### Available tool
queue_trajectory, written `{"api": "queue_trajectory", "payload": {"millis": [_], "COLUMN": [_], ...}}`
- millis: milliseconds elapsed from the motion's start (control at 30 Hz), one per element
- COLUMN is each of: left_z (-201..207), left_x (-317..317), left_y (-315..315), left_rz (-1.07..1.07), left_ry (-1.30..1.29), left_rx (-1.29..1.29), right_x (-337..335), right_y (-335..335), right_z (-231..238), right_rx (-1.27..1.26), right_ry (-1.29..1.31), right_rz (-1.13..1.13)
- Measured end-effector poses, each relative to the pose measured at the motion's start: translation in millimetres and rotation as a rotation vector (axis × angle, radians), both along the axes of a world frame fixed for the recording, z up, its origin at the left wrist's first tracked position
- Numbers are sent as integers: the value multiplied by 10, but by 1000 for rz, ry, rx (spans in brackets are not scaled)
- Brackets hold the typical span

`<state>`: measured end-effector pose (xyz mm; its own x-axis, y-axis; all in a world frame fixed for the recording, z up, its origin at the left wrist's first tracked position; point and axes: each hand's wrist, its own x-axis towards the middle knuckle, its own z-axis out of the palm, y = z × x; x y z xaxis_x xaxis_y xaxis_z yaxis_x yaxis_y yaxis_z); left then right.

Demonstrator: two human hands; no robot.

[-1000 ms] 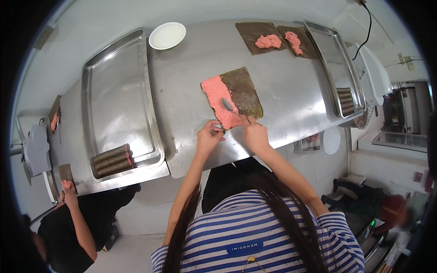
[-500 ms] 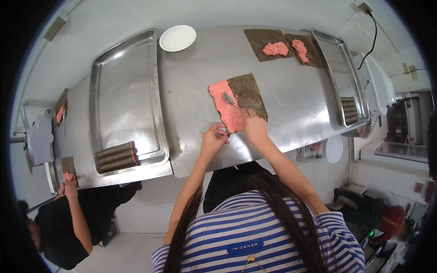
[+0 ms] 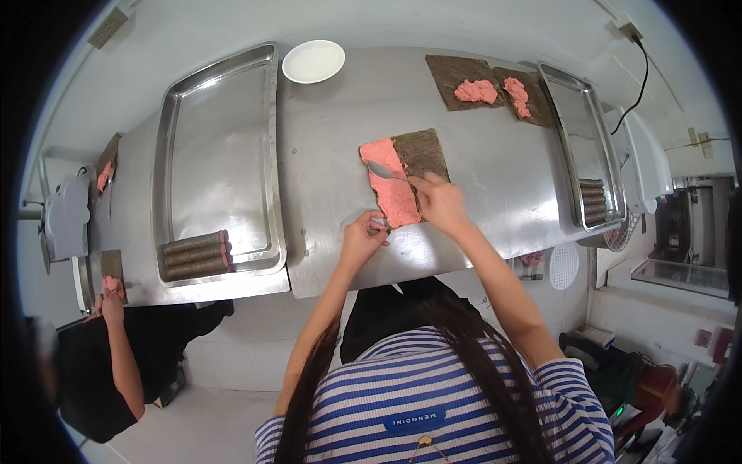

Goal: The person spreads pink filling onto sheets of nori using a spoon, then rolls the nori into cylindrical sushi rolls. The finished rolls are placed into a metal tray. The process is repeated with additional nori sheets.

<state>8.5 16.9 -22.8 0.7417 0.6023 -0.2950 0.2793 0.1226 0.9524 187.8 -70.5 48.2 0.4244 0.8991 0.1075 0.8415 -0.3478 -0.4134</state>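
Observation:
In front of me a dark seaweed sheet (image 3: 423, 152) lies on the steel table, its left half covered by a layer of pink minced paste (image 3: 396, 203). My right hand (image 3: 440, 205) is closed round the handle of a metal spoon (image 3: 379, 168). The spoon's bowl rests on the paste near the layer's upper left part. At the sheet's near left corner, the fingers of my left hand (image 3: 363, 238) are bent together on its edge.
A large steel tray (image 3: 220, 155) with several seaweed rolls (image 3: 197, 255) stands left; another tray (image 3: 564, 124) is right. A white bowl (image 3: 313, 62) and two seaweed sheets with paste lumps (image 3: 477, 91) lie at the back. A co-worker's hand (image 3: 113, 298) works far left.
My right hand has moved slightly right and turned the spoon so it lies more across the sheet, with its bowl further left. My left hand stays at the corner. The view has shifted slightly.

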Motion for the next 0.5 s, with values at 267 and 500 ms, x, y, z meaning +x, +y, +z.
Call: {"api": "queue_trajectory", "payload": {"millis": [267, 500], "left_z": [66, -81], "left_x": [-10, -79], "left_y": [-22, -226], "left_rz": [-11, 183], "left_ry": [35, 67], "left_rx": [53, 308], "right_x": [641, 848], "right_y": [-382, -86], "right_z": [322, 78], "right_rx": [-163, -154], "right_ry": [129, 98], "right_rz": [313, 355]}}
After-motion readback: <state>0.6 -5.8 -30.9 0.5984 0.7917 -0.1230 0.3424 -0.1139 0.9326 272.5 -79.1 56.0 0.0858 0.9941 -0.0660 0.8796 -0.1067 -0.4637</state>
